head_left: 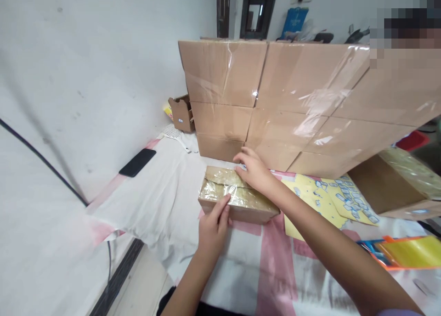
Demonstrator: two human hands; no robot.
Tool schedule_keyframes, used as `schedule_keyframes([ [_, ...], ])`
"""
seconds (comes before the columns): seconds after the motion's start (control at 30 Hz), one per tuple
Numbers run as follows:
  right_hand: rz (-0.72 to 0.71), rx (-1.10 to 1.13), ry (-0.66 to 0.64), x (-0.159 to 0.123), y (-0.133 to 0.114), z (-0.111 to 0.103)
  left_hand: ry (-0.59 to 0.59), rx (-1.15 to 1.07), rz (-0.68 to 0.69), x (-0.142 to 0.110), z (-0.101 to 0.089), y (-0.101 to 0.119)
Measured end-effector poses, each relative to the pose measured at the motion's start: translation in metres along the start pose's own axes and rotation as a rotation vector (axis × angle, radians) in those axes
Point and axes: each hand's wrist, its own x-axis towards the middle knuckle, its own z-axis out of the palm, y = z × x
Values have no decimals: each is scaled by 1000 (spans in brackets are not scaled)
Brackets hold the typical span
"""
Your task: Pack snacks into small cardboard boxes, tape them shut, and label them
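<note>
White wall (103,68) runs down the left side of the room, and a dark doorway (258,10) stands at the back beside a blue bag (294,23). Pink and white cloth (275,265) covers the desk (151,205). Near the middle of it lies a closed box (237,196), its top wrapped in shiny tape, just in front of a tall stack (285,123) of taped cardboard. The left hand (213,224) is at the box's near side, its index finger laid over the front edge onto the tape; whether its fingers grip the box, I cannot tell. The right hand (253,171) reaches across the top to the far edge, with its fingers slightly apart and bent there, the forearm passing above the box's right end. To the left, a black phone (138,162) lies near the wall; behind it are a white perforated paddle (172,131) and a small carton (182,116) beside the stack. On the right, yellow sheets (310,196) printed with blue figures lie flat, between the box and an open carton (406,210). Nearer the person is a yellow pouch (413,251) with orange edges.
</note>
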Motion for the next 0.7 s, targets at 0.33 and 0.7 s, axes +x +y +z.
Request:
schedule_keyframes([
  [0.33,-11,-43,-225,-1,-2,-7,54,482,279,-13,24,-46],
  [0.7,107,130,-50,-8,13,-53,37,353,579,-17,22,-45],
])
